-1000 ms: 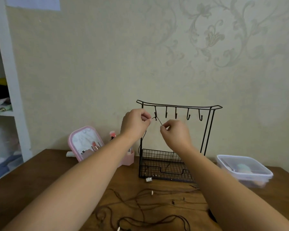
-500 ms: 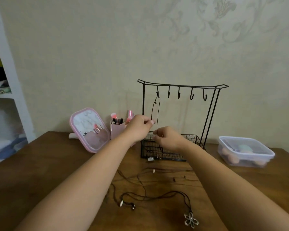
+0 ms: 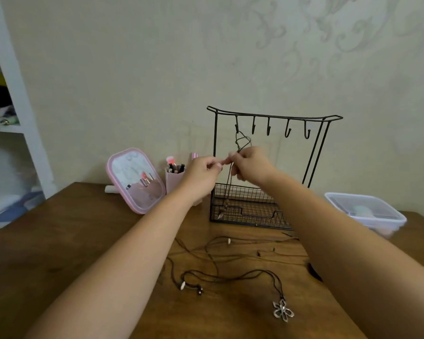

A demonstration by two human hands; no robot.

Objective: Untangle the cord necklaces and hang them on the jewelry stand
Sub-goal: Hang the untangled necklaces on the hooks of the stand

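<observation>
Wall (image 3: 132,69): pale, faint scroll pattern at upper right.
Desk (image 3: 47,253): brown wood, set against wall.
Shelf (image 3: 15,99): white, at far left, mixed items blurred.
Stand (image 3: 274,116): black wire, upright at back of desk; top bar with five hooks, mesh basket at base.
Box (image 3: 367,211): clear plastic, lidded, right of stand, contents blurred.
Mirror (image 3: 135,180): pink frame, tilted back, left of stand.
Cup (image 3: 173,178): pink, with brushes, between mirror and stand.
Left hand (image 3: 201,174): raised before stand's left post, fingers curled, grip narrow, fingertips meeting those of right hand; cannot tell whether cord pinched.
Right hand (image 3: 252,165): raised before stand, just beside left hand, grip pinching hung cord below leftmost hook.
Hung cord (image 3: 240,140): dark, looped over leftmost hook, running down through right hand's grip, lower end reaching basket front.
Loose cords (image 3: 218,263): dark, tangled, lying on desk in front of stand, between both forearms.
Flower pendant (image 3: 283,310): silver, flat on desk at near end of one loose cord.
White bead (image 3: 182,285): on loose cord, left of pendant.
Second white bead (image 3: 229,241): on loose cord, near stand base.
</observation>
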